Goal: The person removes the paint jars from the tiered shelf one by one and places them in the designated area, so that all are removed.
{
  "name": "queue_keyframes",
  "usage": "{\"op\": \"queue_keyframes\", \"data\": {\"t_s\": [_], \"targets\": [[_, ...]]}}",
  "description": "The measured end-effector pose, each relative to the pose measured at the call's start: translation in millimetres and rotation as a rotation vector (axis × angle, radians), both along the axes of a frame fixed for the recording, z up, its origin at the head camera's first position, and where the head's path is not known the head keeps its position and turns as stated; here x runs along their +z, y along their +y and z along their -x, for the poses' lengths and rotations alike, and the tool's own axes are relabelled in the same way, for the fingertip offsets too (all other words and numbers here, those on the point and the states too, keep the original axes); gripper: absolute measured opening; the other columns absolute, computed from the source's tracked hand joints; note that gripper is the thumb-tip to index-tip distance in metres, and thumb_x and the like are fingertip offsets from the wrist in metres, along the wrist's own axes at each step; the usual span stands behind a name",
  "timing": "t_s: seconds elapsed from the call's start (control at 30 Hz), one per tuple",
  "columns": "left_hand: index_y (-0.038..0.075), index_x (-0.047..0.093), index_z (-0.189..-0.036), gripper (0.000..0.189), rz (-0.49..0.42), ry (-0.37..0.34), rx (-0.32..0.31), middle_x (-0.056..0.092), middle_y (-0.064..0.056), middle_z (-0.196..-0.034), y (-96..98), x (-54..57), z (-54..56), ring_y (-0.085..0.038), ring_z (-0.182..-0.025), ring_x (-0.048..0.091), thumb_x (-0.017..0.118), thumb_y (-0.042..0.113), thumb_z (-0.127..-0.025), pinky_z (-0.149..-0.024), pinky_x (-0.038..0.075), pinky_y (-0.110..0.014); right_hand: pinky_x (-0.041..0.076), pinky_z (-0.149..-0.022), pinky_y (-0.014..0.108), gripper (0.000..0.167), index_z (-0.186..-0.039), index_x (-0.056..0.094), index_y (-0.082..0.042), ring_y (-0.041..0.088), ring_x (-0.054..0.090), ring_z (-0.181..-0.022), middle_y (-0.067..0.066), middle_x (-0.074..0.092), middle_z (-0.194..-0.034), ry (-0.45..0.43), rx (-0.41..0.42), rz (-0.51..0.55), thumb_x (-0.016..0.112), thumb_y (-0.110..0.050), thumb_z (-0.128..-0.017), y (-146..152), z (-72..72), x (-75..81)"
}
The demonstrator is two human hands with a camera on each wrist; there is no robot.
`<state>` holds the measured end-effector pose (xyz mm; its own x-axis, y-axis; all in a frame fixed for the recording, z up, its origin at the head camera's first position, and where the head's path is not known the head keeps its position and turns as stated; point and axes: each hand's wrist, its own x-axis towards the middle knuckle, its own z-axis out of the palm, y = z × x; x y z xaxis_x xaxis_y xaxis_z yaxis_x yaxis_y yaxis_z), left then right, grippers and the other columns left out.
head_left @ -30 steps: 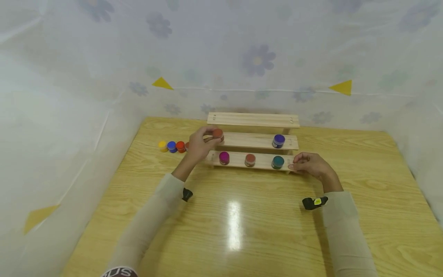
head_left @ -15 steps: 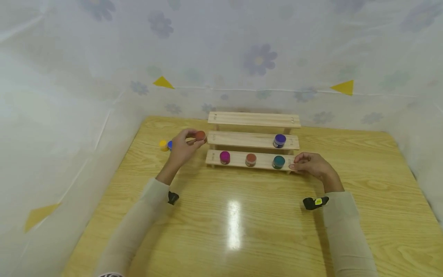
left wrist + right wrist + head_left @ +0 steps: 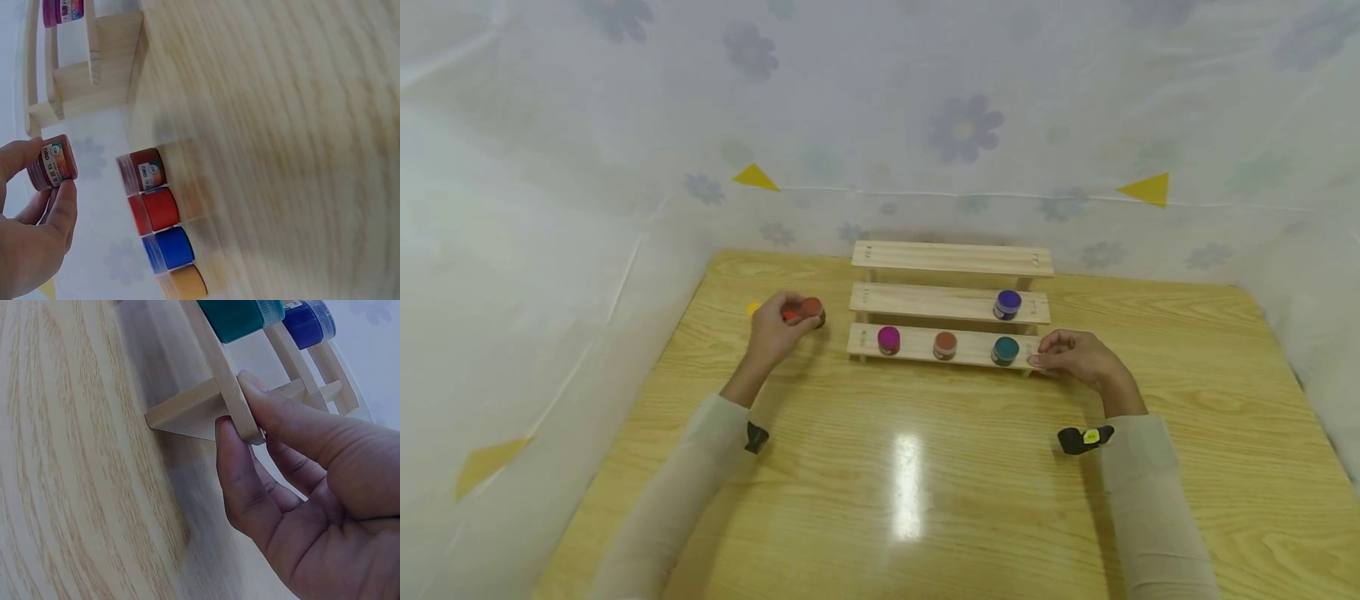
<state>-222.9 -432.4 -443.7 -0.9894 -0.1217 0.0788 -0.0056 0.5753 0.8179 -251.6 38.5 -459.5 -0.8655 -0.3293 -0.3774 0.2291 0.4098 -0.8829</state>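
Note:
My left hand (image 3: 772, 329) pinches a small brown paint jar (image 3: 53, 164) between thumb and fingers, held up above the table. Below it in the left wrist view stands a row of paint jars: a brown jar (image 3: 142, 170), a red jar (image 3: 154, 210), a blue jar (image 3: 169, 249) and a yellow jar (image 3: 185, 282). My right hand (image 3: 1078, 358) grips the right end of the lowest board of a three-step wooden rack (image 3: 917, 302). That board bears a magenta jar (image 3: 889, 340), a reddish-brown jar (image 3: 945, 346) and a teal jar (image 3: 1005, 351).
A purple-blue jar (image 3: 1007, 305) stands at the right of the rack's middle step. The rack sits near the back of the wooden table (image 3: 850, 467), before a flowered white sheet (image 3: 880, 108) that also lines the sides.
My left hand has moved left with the brown jar, from the rack's middle step to the row of jars on the table. My right hand stays on the rack's end.

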Motion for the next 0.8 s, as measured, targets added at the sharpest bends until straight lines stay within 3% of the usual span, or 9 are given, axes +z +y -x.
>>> {"op": "queue_keyframes", "data": {"t_s": [0.17,0.43,0.8], "targets": [[-0.001,0.053,-0.122,0.044,0.028,-0.042,0.006,0.057,-0.019,-0.120,-4.8,-7.2,-0.4,-0.034,-0.111,0.056,0.070,0.020,-0.087,-0.090,0.054,-0.043,0.057,-0.077,0.024,0.018,-0.092,0.056,-0.011,0.006,0.066,-0.080,-0.012,0.063,-0.078,-0.008,0.001,0.011,0.071,-0.019,-0.086,0.1,0.1,0.0],[-0.004,0.055,-0.117,0.045,0.047,-0.034,-0.001,0.058,-0.021,-0.116,-8.7,-17.1,-0.2,-0.034,-0.106,0.058,0.074,0.018,-0.082,-0.089,0.055,-0.043,0.058,-0.078,0.024,0.020,-0.093,0.056,-0.010,0.007,0.066,-0.080,-0.011,0.063,-0.078,-0.005,0.004,0.010,0.071,-0.019,-0.086,0.4,1.0,-0.3],[-0.002,0.056,-0.112,0.039,0.070,-0.119,0.018,0.059,-0.019,-0.112,-10.2,-25.4,1.0,-0.033,-0.100,0.061,0.074,0.016,-0.082,-0.085,0.056,-0.040,0.057,-0.077,0.024,0.021,-0.096,0.056,-0.010,0.006,0.065,-0.081,-0.012,0.064,-0.079,-0.008,0.004,0.008,0.072,-0.019,-0.085,1.1,2.0,-1.8]]}}
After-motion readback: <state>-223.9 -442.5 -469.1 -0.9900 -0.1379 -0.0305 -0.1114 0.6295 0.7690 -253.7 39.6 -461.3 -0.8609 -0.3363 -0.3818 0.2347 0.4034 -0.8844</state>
